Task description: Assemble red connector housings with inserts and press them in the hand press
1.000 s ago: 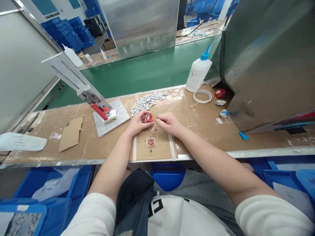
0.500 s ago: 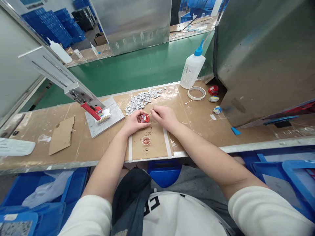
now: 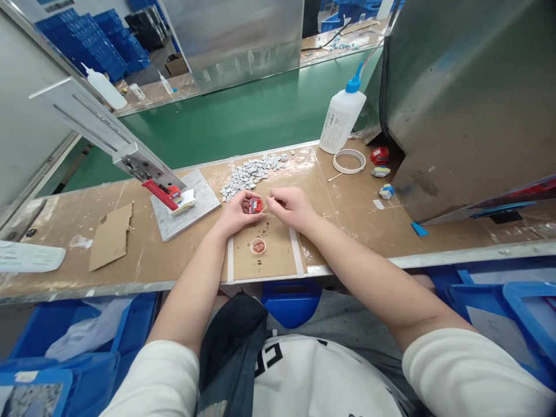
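My left hand is closed around a small red toy piece with some blue and grey on it; its exact kind is hard to make out. Just to the right, my right hand pinches a thin stick, which looks like a cotton swab. Its tip is near the lower right of the red piece; whether they touch I cannot tell. Below the hands, a small clear cup with reddish-brown liquid stands on a taped cardboard sheet with dark spots.
Many small grey pieces lie behind my hands. A press fixture stands left. At right are a white bottle, a tape roll, another swab and several small toy parts. A green belt runs behind.
The stick's tip has moved from the upper right of the red piece down to its lower right. The left hand has turned the piece slightly. The view has shifted a little.
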Motion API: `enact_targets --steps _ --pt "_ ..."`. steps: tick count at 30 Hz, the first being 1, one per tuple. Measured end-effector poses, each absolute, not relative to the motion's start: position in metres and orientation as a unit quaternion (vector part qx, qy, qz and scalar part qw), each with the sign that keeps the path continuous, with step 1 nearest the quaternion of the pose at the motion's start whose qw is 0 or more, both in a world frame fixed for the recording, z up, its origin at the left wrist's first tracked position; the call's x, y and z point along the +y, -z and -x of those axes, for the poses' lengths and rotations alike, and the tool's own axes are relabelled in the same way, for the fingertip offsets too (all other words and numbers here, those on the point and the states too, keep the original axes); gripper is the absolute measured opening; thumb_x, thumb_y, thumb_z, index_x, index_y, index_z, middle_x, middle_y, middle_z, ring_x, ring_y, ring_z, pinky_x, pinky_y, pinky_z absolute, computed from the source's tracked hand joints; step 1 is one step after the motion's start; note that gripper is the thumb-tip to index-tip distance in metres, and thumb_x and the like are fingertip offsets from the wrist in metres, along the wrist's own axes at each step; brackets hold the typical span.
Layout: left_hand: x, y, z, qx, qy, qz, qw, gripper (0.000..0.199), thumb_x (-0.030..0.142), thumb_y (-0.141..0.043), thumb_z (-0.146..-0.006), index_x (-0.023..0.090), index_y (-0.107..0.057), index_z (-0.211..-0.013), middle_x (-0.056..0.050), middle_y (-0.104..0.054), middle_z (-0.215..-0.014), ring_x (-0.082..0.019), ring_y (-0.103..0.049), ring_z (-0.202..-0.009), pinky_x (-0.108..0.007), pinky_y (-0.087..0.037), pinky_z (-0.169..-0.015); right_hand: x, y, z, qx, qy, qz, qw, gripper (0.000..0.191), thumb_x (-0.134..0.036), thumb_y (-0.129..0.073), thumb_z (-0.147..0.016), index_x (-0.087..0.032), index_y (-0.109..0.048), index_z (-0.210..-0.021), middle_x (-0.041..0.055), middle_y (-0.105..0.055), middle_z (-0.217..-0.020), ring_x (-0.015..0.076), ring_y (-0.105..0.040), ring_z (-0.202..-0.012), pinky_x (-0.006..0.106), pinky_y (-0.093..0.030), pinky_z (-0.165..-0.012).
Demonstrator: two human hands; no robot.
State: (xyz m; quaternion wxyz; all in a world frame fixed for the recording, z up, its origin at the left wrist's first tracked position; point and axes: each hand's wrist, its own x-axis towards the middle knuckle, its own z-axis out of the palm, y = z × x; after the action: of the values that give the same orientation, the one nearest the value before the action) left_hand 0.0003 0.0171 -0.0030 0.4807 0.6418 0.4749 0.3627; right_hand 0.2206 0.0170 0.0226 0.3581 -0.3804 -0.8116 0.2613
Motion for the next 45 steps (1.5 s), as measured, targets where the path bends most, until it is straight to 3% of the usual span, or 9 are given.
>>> enact_targets --steps 4,8,13,17,19,24,38,45 --pt "0.019 0.006 0.002 0.462 -0.371 -0.640 0.490 0.061 0.035 -0.098 -0.068 0.018 -0.063 -0.116 -0.005 -0.072 -0.101 -0.018 -0.070 -0.086 -0.030 -0.055 -0.079 0.007 -0.020 -0.220 -0.898 -0.313 0.196 0.239 0.034 -0.029 -0.047 -0.092 -0.022 -0.033 -0.062 -0.0033 -0.041 -0.057 0.0119 -0.037 -0.058 0.028 -0.029 -0.063" --pt "0.019 0.005 0.002 0.460 -0.370 -0.637 0.496 0.063 0.035 -0.099 -0.067 0.018 -0.062 -0.115 -0.005 -0.071 -0.101 -0.017 -0.070 -0.086 -0.030 -0.055 -0.079 0.001 -0.014 -0.215 -0.928 -0.284 0.162 0.177 0.033 -0.030 -0.056 -0.088 -0.021 -0.040 -0.060 -0.0029 -0.046 -0.056 0.0118 -0.037 -0.058 0.028 -0.026 -0.063" --pt "0.016 -0.001 -0.001 0.458 -0.361 -0.642 0.497 0.061 0.034 -0.096 -0.067 0.017 -0.062 -0.114 -0.004 -0.070 -0.100 -0.016 -0.068 -0.085 -0.029 -0.054 -0.078 0.008 -0.010 -0.215 -0.881 -0.327 0.191 0.285 0.034 -0.027 -0.052 -0.090 -0.021 -0.036 -0.060 -0.0054 -0.037 -0.055 0.0094 -0.032 -0.053 0.027 -0.024 -0.059" --pt "0.013 -0.005 -0.002 0.475 -0.332 -0.656 0.484 0.060 0.037 -0.096 -0.067 0.018 -0.063 -0.113 0.001 -0.065 -0.087 -0.014 -0.061 -0.073 -0.027 -0.049 -0.068 0.020 -0.010 -0.218 -0.789 -0.315 0.303 0.431 0.037 -0.032 -0.049 -0.094 -0.023 -0.032 -0.062 -0.0059 -0.032 -0.056 0.0099 -0.031 -0.054 0.027 -0.023 -0.058" --pt "0.013 -0.005 -0.002 0.479 -0.323 -0.666 0.471 0.061 0.039 -0.097 -0.066 0.019 -0.064 -0.112 0.002 -0.063 -0.084 -0.014 -0.060 -0.072 -0.026 -0.047 -0.066 0.025 -0.009 -0.219 -0.754 -0.285 0.370 0.462 0.037 -0.033 -0.049 -0.094 -0.023 -0.031 -0.063 -0.0059 -0.031 -0.057 0.0105 -0.032 -0.056 0.028 -0.024 -0.059" --pt "0.013 -0.002 -0.002 0.478 -0.315 -0.676 0.465 0.063 0.043 -0.097 -0.066 0.019 -0.064 -0.113 0.001 -0.064 -0.086 -0.015 -0.060 -0.073 -0.027 -0.047 -0.067 0.029 -0.007 -0.217 -0.739 -0.253 0.451 0.432 0.038 -0.034 -0.052 -0.094 -0.023 -0.031 -0.064 -0.0051 -0.033 -0.058 0.0118 -0.034 -0.058 0.029 -0.022 -0.061" --pt "0.012 -0.005 -0.003 0.484 -0.319 -0.676 0.454 0.061 0.043 -0.097 -0.066 0.019 -0.063 -0.110 0.001 -0.063 -0.085 -0.014 -0.057 -0.071 -0.027 -0.046 -0.065 0.025 -0.013 -0.216 -0.768 -0.258 0.460 0.363 0.034 -0.029 -0.053 -0.090 -0.022 -0.034 -0.062 -0.0045 -0.038 -0.057 0.0117 -0.035 -0.058 0.030 -0.020 -0.061" --pt "0.013 -0.004 -0.004 0.482 -0.321 -0.680 0.450 0.060 0.043 -0.097 -0.067 0.020 -0.063 -0.111 0.002 -0.061 -0.082 -0.015 -0.059 -0.070 -0.027 -0.046 -0.064 0.028 -0.011 -0.215 -0.751 -0.287 0.441 0.398 0.035 -0.034 -0.051 -0.092 -0.022 -0.035 -0.063 -0.0047 -0.037 -0.058 0.0112 -0.035 -0.059 0.029 -0.022 -0.061"
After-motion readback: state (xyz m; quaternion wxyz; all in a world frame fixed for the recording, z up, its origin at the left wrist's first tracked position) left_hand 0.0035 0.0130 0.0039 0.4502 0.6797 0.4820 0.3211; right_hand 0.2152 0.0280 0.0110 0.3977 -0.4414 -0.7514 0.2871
